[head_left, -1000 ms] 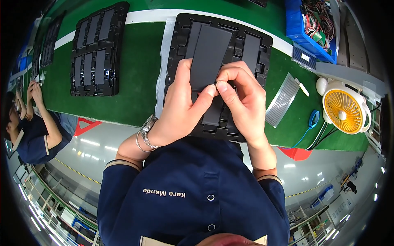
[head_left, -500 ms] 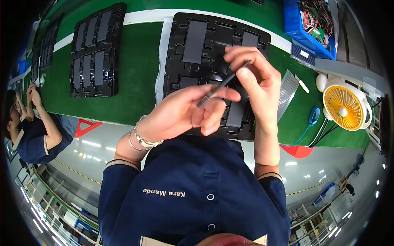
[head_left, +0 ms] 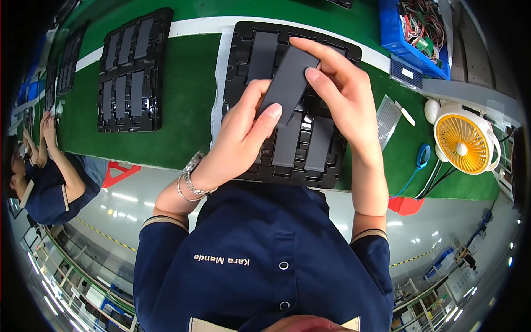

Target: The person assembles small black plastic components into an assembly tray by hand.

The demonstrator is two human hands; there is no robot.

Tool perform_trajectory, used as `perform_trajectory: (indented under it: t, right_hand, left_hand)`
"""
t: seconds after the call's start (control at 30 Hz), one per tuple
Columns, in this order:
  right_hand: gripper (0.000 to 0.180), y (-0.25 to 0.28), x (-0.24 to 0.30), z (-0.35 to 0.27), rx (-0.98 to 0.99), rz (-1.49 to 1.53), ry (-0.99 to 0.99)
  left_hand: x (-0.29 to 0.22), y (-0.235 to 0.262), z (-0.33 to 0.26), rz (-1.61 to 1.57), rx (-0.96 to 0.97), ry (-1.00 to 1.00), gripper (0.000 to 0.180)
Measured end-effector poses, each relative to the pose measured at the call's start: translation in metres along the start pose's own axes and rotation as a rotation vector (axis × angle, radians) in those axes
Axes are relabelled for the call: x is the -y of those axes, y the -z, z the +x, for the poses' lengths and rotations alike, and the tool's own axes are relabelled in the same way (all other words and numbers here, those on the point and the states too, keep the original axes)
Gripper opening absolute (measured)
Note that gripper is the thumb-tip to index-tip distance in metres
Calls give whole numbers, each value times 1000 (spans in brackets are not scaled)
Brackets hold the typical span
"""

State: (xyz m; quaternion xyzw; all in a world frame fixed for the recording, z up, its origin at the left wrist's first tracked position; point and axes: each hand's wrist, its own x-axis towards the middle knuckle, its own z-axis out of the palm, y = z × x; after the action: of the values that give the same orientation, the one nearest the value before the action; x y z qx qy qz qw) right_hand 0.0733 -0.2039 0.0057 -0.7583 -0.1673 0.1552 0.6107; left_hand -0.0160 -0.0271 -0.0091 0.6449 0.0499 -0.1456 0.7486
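Observation:
A flat, dark grey rectangular panel (head_left: pixel 289 83) is tilted up in both my hands over the black moulded tray (head_left: pixel 298 177). My left hand (head_left: pixel 235 133) grips its lower left end, thumb on the face. On its upper right edge, my right hand (head_left: pixel 351 99) is closed, with the thumb on the face and a finger along the top. Beneath, similar panels lie in the tray's pockets, among them an upper left panel (head_left: pixel 262 52), a lower middle panel (head_left: pixel 287 145) and a lower right panel (head_left: pixel 319 144). My hands hide part of the tray.
A second black tray (head_left: pixel 157 72) with several panels lies to the left on the green table (head_left: pixel 191 94). Rightward are a white fan with a yellow grille (head_left: pixel 462 142), a blue cable coil (head_left: pixel 423 155) and a blue bin (head_left: pixel 394 33) of wires. A co-worker (head_left: pixel 61 177) sits far left.
The panel, seen nearly edge-on before, is now turned with its broad face showing. My left hand has closed on its lower end, and my right hand has shifted its grip along the edge.

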Motion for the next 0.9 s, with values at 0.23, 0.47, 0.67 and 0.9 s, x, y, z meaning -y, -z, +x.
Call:
perform_trajectory:
  t: [0.23,0.47,0.67,0.9]
  right_hand:
    - [27,39,-24,47,-174,-418,153]
    - [33,22,-47,39,-197,-742,390]
    - [63,56,-26,3,109,-994,347]
    - [34,63,-24,3,3,-1176,730]
  left_hand:
    - [4,33,28,1188,-247,-567,39]
    - [16,36,28,1309,-188,-529,40]
    - [10,35,20,1115,-237,-518,35]
    - [-11,9,8,390,68,-308,28]
